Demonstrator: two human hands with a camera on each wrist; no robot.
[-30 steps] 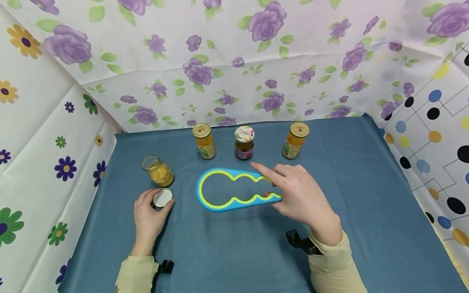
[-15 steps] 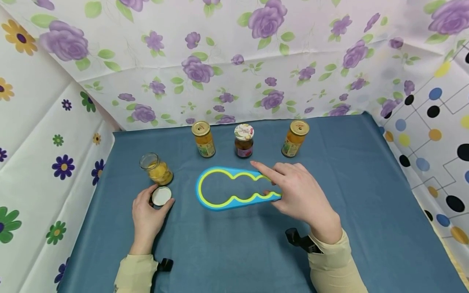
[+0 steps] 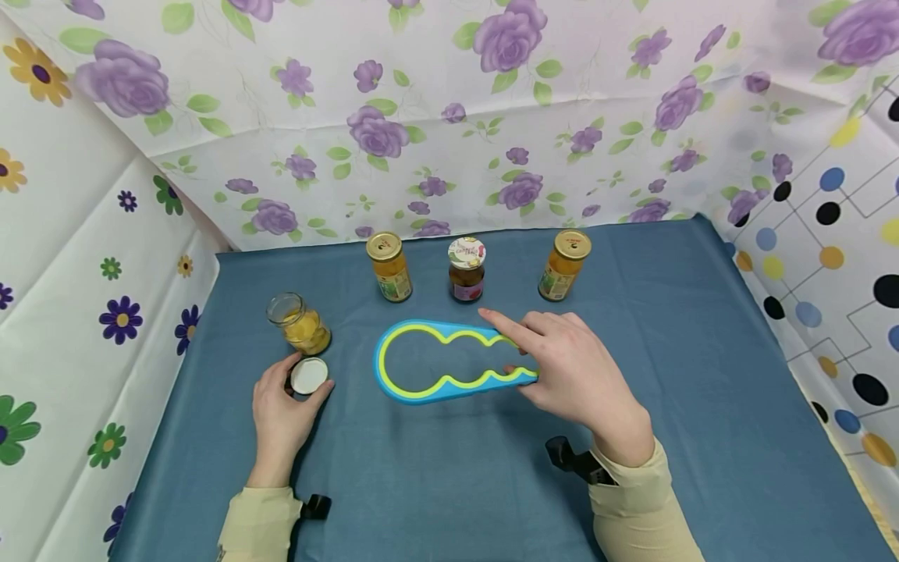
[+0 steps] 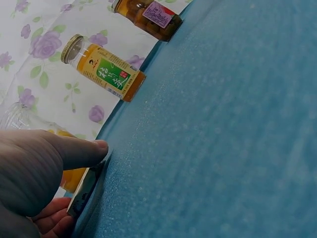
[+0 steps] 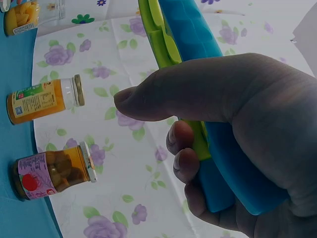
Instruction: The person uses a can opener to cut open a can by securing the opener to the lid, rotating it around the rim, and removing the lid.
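Note:
On the left, my left hand (image 3: 281, 417) holds a round jar lid (image 3: 309, 376) by its edge, thumb on one side and fingers on the other. The lid lies low at the cloth with its white inside facing up. Just beyond it stands an uncapped glass jar (image 3: 306, 331) with yellow fruit pieces. My right hand (image 3: 572, 371) grips the handle end of a blue and lime-green jar opener (image 3: 414, 398), its scalloped loop pointing left above the table. The right index finger lies stretched along the opener's far side. Part of the handle is hidden under the hand.
Three capped jars line the back: an orange-filled jar (image 3: 393, 273), a dark jar with a purple label (image 3: 467, 281) and another orange-filled jar (image 3: 559, 273). A flowered curtain (image 3: 435, 117) hangs behind the blue tablecloth (image 3: 449, 484).
The left fingertips have shifted slightly outward at the lid's far edge. The right hand, the opener and the jars stay as they were.

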